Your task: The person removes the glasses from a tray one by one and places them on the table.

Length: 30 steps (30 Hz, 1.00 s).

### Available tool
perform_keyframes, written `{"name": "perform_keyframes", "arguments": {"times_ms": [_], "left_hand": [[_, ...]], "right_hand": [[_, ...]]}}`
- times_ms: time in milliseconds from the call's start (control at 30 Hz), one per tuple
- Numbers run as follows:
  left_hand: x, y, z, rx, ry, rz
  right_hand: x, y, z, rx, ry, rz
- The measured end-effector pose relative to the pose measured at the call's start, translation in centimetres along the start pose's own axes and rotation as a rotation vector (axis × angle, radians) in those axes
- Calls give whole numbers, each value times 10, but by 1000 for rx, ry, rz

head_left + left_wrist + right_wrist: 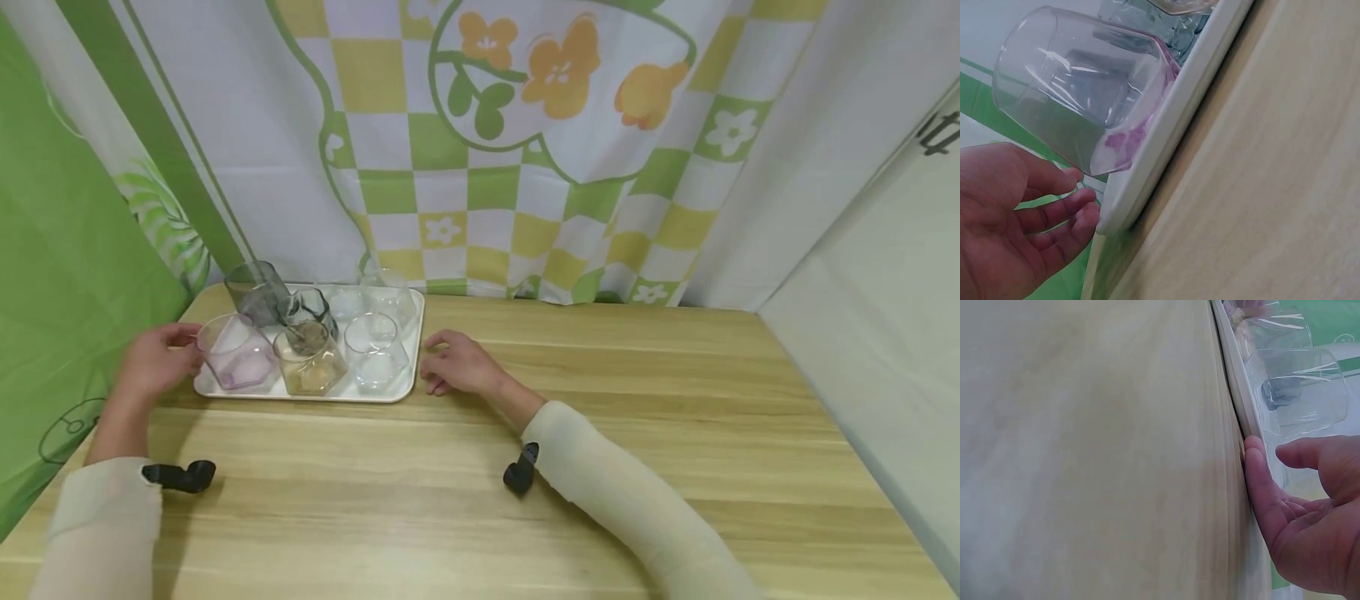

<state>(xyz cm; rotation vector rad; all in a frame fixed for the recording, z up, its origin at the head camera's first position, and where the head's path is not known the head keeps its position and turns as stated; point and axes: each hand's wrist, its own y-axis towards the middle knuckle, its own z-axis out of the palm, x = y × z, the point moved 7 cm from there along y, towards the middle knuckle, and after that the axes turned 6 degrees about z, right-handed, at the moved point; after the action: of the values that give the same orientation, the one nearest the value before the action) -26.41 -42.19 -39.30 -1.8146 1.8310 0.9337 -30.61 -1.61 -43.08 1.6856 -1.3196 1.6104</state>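
A white tray (375, 399) lies at the left back of the table, loaded with several glasses. Along its front stand a pink-tinted glass (236, 354), an amber glass (310, 363) and a clear glass (377, 360). Behind them are a tall grey glass (257, 293), a smaller grey glass (318, 310) and a faint clear glass (388, 298). My left hand (157, 360) is at the tray's left end, loosely bent fingertips close to its corner and the pink-tinted glass. At the right end, my right hand (465, 365) has its fingers beside the rim, holding nothing.
The wooden table (600, 400) extends to the right and front of the tray. A patterned curtain (510, 192) hangs right behind the table's back edge. Green cloth (67, 250) hangs on the left, and a pale wall panel (885, 275) on the right.
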Motion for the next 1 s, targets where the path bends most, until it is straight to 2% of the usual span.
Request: {"name": "perform_keyframes", "arguments": {"times_ms": [100,167,267,400,567,1000], "left_hand": [[5,1,4,20,-45,-10],[7,2,3,29,-31,-15],[9,3,2,57,51,-19],[11,3,1,62,156,-13],[13,3,1,49,173,-19],[10,7,5,77,203,69]], "right_hand": [[0,3,1,-2,8,4],[2,6,2,-5,9,1],[5,9,3,-20,-4,-2],[9,12,5,-31,-41,-1],[12,13,5,-51,-98,-3],[5,18,7,-60,-97,23]]}}
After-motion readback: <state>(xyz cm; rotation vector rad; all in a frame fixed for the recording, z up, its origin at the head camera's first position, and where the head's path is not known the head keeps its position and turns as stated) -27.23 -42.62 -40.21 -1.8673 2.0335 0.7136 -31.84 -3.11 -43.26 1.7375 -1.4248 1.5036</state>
